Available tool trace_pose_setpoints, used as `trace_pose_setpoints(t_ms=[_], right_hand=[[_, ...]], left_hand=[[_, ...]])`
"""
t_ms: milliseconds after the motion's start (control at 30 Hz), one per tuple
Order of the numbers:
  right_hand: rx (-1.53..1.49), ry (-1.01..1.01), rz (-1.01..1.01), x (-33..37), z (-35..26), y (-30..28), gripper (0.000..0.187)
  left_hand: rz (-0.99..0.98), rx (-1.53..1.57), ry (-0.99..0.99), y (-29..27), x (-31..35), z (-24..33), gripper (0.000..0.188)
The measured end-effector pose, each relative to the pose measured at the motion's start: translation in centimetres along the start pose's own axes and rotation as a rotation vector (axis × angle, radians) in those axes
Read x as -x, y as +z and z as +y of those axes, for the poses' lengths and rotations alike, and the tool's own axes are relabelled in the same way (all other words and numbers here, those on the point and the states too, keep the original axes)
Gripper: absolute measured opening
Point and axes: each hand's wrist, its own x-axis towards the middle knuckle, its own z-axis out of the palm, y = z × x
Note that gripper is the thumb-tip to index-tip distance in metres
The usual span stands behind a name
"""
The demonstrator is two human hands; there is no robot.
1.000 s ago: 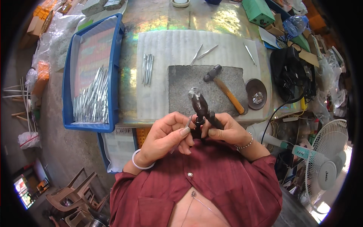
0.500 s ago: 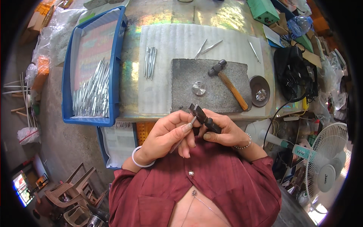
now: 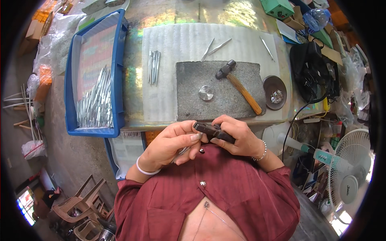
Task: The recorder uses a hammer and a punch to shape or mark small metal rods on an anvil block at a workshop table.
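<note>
Close in front of my body, my left hand point(image 3: 171, 142) pinches a slim metal instrument point(image 3: 183, 153), which is mostly hidden by the fingers. My right hand point(image 3: 239, 136) is wrapped round a black pliers-like tool point(image 3: 209, 130). The head of that tool reaches to my left fingertips, beside the slim instrument. Whether its jaws bite on the instrument is hidden. Beyond my hands a dark stone slab point(image 3: 189, 108) bears a round shiny metal disc point(image 3: 206, 93) and a hammer point(image 3: 242, 89) with a wooden handle.
A blue tray point(image 3: 117, 80) full of slim metal instruments stands left. Similar instruments point(image 3: 153, 67) lie on the white foam sheet point(image 3: 165, 40). Right of the slab is a brown dish point(image 3: 270, 82) with small silvery pieces. A black bag point(image 3: 303, 70), cables and a fan point(image 3: 349, 176) are further right.
The black tool has turned, and its jaws, spread apart before, now appear closer together. My left hand has shifted slightly left, and the slim instrument is more hidden. The view has moved a little.
</note>
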Motion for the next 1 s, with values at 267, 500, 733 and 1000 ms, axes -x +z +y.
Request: trace_pose_setpoints(t_ms=[267,500,733,1000], right_hand=[[-0.428,0.386,-0.031,1.5,0.0,0.9,0.044],[-0.027,0.374,-0.135,3.0,3.3,2.7,0.035],[-0.169,0.419,-0.141,5.0,5.2,5.3,0.034],[-0.228,0.444,-0.294,5.3,5.1,6.1,0.038]], left_hand=[[0.112,-0.164,-0.047,-0.1,-0.9,-0.4,0.017],[0.378,-1.093,0.360,-1.2,-2.6,-4.5,0.011],[0.296,-0.729,0.256,-3.7,-1.9,-7.6,0.013],[0.055,0.277,0.073,-8.5,-0.6,-14.4,0.016]])
